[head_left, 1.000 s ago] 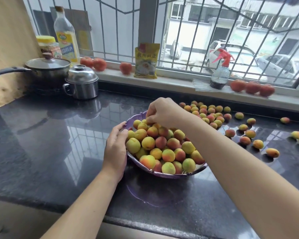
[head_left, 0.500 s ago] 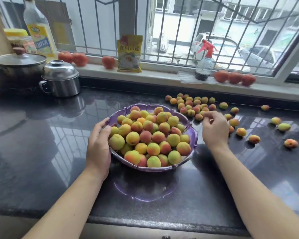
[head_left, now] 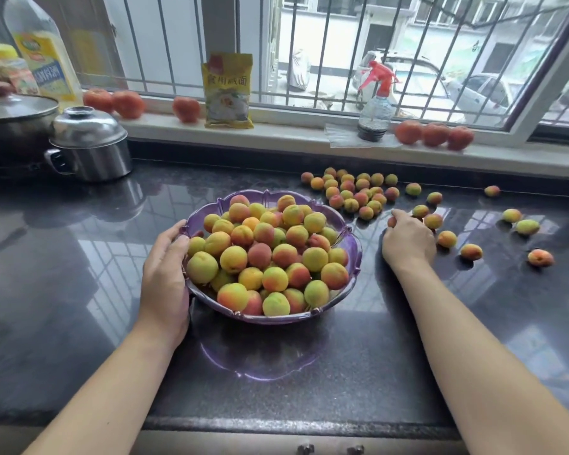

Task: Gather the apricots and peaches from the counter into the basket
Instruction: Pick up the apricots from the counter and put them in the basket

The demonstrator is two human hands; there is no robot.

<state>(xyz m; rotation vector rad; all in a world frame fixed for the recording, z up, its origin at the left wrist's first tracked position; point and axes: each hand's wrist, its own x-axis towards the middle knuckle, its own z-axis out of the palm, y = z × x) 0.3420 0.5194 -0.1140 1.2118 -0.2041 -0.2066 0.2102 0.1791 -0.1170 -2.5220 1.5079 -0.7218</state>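
Observation:
A purple scalloped basket (head_left: 352, 257) stands mid-counter, heaped with yellow-red apricots and peaches (head_left: 260, 254). My left hand (head_left: 165, 274) holds its left rim, thumb over the edge. A tight cluster of loose fruit (head_left: 355, 192) lies behind and to the right of the basket. More scattered fruit (head_left: 470, 251) spreads further right. My right hand (head_left: 408, 241) rests on the counter just right of the basket. Its fingers curl over a small reddish apricot (head_left: 391, 221) at the edge of the scattered fruit.
A steel lidded pot (head_left: 91, 146) and a dark pan (head_left: 10, 126) stand at the back left, with an oil bottle (head_left: 46, 54) behind. On the window sill are tomatoes (head_left: 434, 134), a yellow packet (head_left: 228, 90) and a spray bottle (head_left: 375, 106). The counter's front edge (head_left: 276, 421) is near.
My right hand left the top of the basket, swung right to the counter and curled over a loose fruit. My left hand stayed on the basket rim.

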